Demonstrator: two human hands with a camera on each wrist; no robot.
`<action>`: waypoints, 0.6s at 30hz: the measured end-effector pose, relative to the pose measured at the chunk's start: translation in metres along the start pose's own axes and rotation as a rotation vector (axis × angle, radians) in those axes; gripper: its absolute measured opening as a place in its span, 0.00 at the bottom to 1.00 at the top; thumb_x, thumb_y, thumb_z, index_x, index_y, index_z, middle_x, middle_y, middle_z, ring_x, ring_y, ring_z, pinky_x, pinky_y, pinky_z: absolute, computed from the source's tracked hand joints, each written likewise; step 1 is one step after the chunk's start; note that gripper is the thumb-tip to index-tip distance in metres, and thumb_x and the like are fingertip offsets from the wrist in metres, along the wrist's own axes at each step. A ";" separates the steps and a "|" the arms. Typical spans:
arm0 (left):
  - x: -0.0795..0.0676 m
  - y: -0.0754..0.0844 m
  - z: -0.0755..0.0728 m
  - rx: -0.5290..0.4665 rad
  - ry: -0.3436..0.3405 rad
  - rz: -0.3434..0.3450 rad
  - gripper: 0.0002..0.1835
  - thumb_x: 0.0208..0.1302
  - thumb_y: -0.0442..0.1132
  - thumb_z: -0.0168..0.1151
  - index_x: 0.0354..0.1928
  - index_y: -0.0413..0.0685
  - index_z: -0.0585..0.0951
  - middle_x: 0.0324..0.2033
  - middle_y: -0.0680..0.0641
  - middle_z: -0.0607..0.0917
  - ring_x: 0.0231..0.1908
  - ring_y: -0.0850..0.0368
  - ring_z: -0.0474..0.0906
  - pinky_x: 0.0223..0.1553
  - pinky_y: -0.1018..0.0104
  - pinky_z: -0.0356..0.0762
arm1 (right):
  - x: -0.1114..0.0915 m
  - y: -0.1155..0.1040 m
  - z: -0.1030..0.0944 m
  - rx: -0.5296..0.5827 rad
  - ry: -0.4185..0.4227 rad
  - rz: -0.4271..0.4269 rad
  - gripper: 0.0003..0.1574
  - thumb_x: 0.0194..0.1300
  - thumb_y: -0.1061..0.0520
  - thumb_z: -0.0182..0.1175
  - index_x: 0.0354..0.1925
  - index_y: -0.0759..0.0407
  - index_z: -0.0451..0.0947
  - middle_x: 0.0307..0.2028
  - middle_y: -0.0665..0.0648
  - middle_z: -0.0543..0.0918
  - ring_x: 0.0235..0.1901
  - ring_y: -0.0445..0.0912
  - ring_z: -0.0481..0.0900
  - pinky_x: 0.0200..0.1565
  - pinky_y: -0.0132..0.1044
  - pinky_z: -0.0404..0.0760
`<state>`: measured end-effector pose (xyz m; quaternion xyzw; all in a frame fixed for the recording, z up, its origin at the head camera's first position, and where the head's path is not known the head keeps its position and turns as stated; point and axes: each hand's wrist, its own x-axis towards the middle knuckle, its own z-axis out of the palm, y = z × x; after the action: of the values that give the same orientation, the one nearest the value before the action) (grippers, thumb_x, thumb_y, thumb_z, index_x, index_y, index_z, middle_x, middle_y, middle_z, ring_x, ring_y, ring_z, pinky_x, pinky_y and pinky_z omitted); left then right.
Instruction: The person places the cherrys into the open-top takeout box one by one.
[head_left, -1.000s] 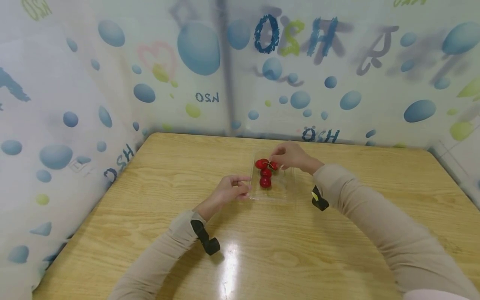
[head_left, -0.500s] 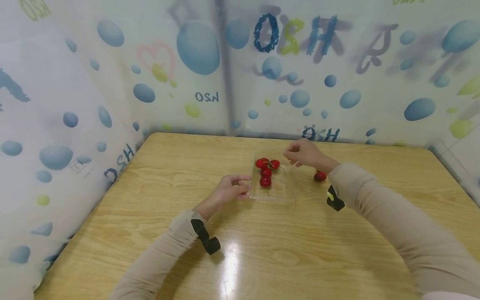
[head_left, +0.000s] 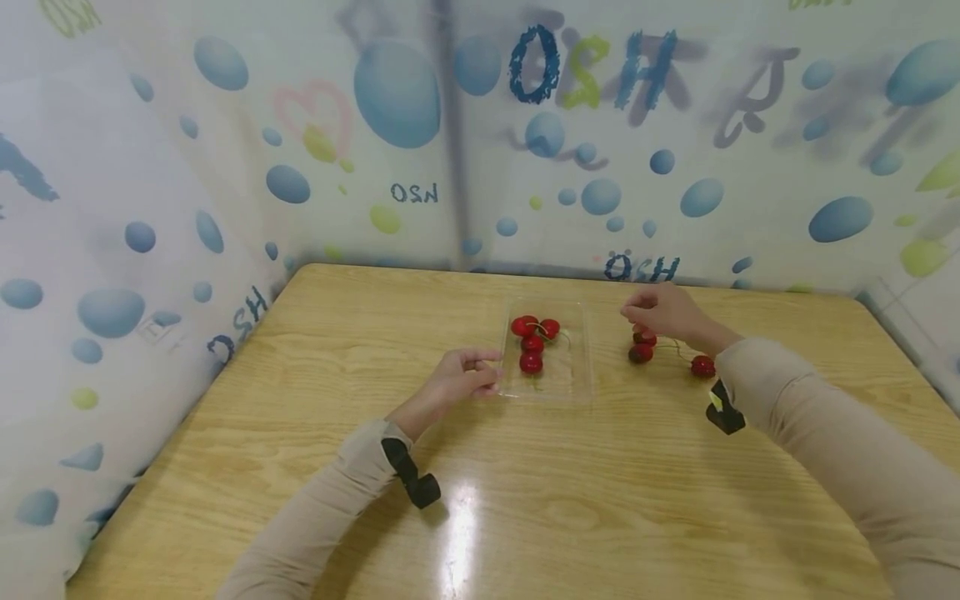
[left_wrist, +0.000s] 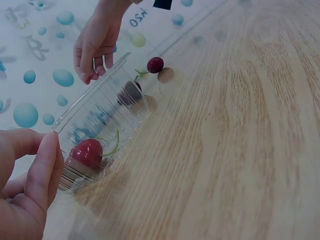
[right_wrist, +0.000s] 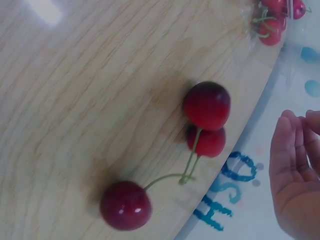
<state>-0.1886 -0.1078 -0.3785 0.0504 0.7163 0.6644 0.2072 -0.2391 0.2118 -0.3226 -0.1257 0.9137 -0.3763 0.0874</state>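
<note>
My left hand (head_left: pixel 463 375) pinches the left rim of a clear plastic container (head_left: pixel 573 371) between thumb and fingers, as the left wrist view also shows. Several red cherries (head_left: pixel 531 363) with green stems lie inside it, mostly along its left side. To the right, my right hand (head_left: pixel 667 315) hovers with fingers loosely bent and nothing in them. Below that hand, two dark red cherries (right_wrist: pixel 206 106) sit against each other on the table, and a third cherry (right_wrist: pixel 125 205) lies a little apart, its stem reaching toward theirs.
The light wooden table (head_left: pixel 360 333) ends at a wall covering (head_left: pixel 495 158) printed with blue drops and letters. Black straps with small camera mounts (head_left: pixel 424 490) circle both sleeves.
My right hand has withdrawn from the cherries in the container and moved right, over the loose cherries, which have come into view. My left hand stays at the container's rim.
</note>
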 end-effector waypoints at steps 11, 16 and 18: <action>-0.011 0.014 0.004 0.007 -0.028 -0.008 0.22 0.60 0.27 0.53 0.56 0.27 0.65 0.29 0.45 0.74 0.26 0.61 0.76 0.33 0.72 0.79 | -0.017 0.023 -0.017 -0.045 -0.019 0.048 0.17 0.63 0.56 0.53 0.41 0.71 0.72 0.36 0.68 0.78 0.36 0.58 0.77 0.36 0.46 0.80; -0.015 0.018 0.005 0.014 -0.025 -0.003 0.21 0.60 0.27 0.53 0.55 0.26 0.65 0.28 0.47 0.73 0.25 0.62 0.75 0.32 0.73 0.79 | -0.025 0.031 -0.018 -0.098 -0.017 0.042 0.15 0.61 0.59 0.55 0.40 0.72 0.73 0.34 0.65 0.78 0.32 0.55 0.78 0.32 0.43 0.81; -0.011 0.015 0.004 0.013 -0.023 -0.012 0.22 0.60 0.27 0.53 0.56 0.27 0.66 0.28 0.47 0.73 0.25 0.62 0.75 0.31 0.74 0.79 | -0.028 0.035 -0.017 -0.113 -0.013 0.037 0.14 0.60 0.59 0.56 0.39 0.71 0.74 0.33 0.63 0.78 0.31 0.53 0.77 0.30 0.41 0.81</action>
<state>-0.1803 -0.1063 -0.3619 0.0552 0.7183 0.6580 0.2191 -0.2220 0.2553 -0.3337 -0.1157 0.9351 -0.3218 0.0931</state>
